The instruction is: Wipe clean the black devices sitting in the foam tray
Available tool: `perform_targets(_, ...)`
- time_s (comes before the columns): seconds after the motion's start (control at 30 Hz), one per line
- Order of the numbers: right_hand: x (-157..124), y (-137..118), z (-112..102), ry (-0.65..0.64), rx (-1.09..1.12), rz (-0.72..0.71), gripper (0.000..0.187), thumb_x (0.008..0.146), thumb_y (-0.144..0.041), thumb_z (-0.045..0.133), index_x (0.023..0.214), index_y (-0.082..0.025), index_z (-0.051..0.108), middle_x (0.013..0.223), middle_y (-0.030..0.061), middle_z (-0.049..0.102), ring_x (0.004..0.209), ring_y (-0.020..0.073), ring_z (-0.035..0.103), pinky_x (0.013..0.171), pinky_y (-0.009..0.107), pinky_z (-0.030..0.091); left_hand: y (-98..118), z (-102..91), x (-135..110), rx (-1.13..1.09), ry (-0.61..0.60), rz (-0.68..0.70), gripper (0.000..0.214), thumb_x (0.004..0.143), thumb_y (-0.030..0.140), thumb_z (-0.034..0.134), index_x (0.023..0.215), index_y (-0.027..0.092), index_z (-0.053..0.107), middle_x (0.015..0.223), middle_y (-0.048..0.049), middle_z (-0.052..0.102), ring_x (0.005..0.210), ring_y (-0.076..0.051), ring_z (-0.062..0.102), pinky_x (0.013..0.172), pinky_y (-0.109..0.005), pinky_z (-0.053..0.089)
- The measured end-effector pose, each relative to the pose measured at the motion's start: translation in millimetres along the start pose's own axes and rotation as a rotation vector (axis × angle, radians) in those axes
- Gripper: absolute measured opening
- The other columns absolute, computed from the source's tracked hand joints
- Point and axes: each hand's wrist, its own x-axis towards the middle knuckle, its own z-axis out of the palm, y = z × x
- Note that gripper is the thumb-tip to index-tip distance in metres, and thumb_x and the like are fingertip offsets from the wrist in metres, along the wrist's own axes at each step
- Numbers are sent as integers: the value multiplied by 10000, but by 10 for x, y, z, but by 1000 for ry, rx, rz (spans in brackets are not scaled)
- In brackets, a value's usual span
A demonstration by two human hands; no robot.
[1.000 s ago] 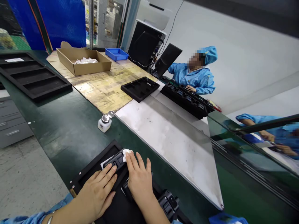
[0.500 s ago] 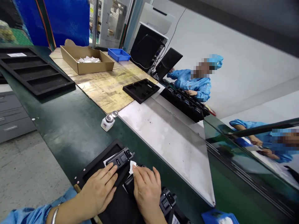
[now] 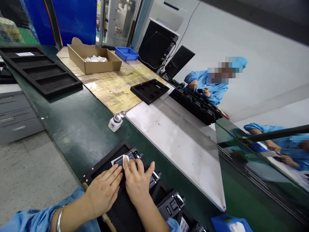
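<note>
A black foam tray (image 3: pixel 101 166) lies on the green belt in front of me with black handheld devices in its slots. My left hand (image 3: pixel 103 190) lies flat on the nearest device (image 3: pixel 130 155), fingers stretched out and pressing it down. My right hand (image 3: pixel 137 182) presses a small white wipe (image 3: pixel 125 159) onto the same device with its fingertips. More black devices (image 3: pixel 171 203) sit in the tray to the right of my hands.
A small white bottle with a metal cap (image 3: pixel 115 122) stands on the belt beyond the tray. A steel plate (image 3: pixel 178 145), empty black trays (image 3: pixel 149 91) (image 3: pixel 41 72) and a cardboard box (image 3: pixel 94 61) lie further off. A person in blue (image 3: pixel 207 85) works at another tray across the table.
My right hand with the wipe moved from the device's right side back left onto its top. The left hand stayed pressing on the device. The camera shifted slightly.
</note>
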Motion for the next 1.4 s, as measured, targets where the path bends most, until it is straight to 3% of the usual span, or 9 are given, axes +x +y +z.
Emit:
perform_targets(0.5, -69, -187, 22, 0, -17, 105, 367, 999, -229, 403, 1264, -157, 646, 1008, 99, 681, 1087, 258, 499, 1144, 648, -61, -25, -54, 17, -88, -29, 20, 397, 855, 76, 449, 1218, 62, 608, 1373, -178, 594, 1347, -278, 506, 1062, -391, 525)
perform_targets(0.77, 100, -197, 104, 22, -50, 67, 374, 1009, -256, 418, 1303, -134, 614, 1011, 100, 677, 1107, 260, 475, 1133, 660, -82, -37, -56, 35, -88, 0, 10, 399, 839, 64, 449, 1216, 60, 579, 1324, -192, 617, 1319, -268, 535, 1055, -373, 529)
perform_targets(0.93, -52, -189, 64, 44, -71, 119, 385, 1005, -225, 391, 1302, -136, 620, 993, 109, 676, 1102, 267, 477, 1132, 674, -37, -38, -52, 20, -59, -36, 0, 378, 825, 63, 446, 1176, 82, 587, 1372, -178, 593, 1343, -266, 512, 1058, -373, 523)
perform_targets(1.23, -206, -274, -42, -32, -134, 161, 381, 996, -165, 371, 1265, -109, 634, 1006, 102, 678, 1104, 266, 478, 1137, 661, -63, -75, -8, -5, -60, -39, 30, 359, 847, 73, 451, 1179, 80, 587, 1385, -181, 581, 1367, -273, 484, 1076, -392, 508)
perform_targets(1.4, -457, -75, -266, 85, -112, 270, 369, 960, -120, 399, 1195, -191, 675, 975, 53, 694, 1034, 238, 512, 1140, 656, -24, -112, -27, -15, -67, -21, 34, 301, 893, 100, 467, 1151, 81, 621, 1383, -184, 578, 1365, -288, 481, 1085, -405, 488)
